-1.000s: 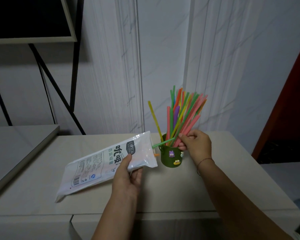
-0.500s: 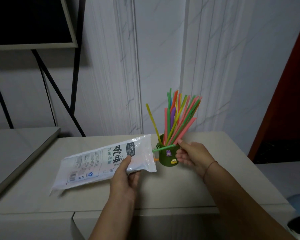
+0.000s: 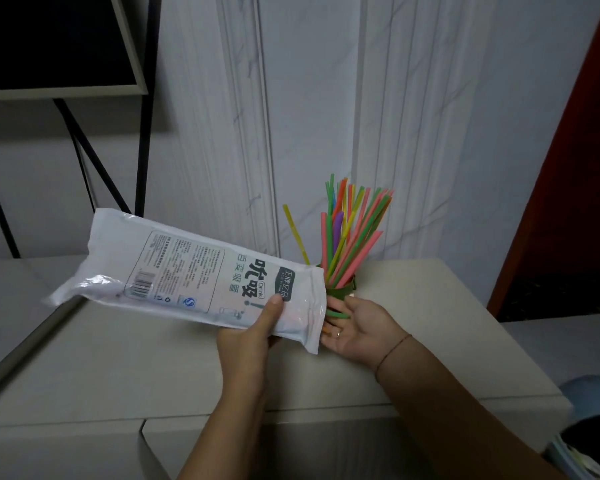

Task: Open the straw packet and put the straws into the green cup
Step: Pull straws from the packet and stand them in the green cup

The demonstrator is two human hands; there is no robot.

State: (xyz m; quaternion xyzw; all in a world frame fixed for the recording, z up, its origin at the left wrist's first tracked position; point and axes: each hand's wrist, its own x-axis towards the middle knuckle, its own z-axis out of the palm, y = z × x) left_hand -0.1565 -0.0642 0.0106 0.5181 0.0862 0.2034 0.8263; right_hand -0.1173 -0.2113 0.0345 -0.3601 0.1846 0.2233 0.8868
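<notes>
The left hand (image 3: 253, 336), clamped on the packet (image 3: 187, 271), has tipped it up. The right hand (image 3: 357, 327) has left the green cup (image 3: 343, 289) just behind it. It now lies with fingers spread under the packet's mouth, likely to catch the last straws (image 3: 338, 314).

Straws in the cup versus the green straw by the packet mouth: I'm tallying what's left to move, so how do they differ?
The straws in the cup stand fanned upward in the green cup; the green straw lies roughly level across the open right hand at the packet mouth. The cup's straws are many colours; this one is green. Both are thin, straight straws.
</notes>
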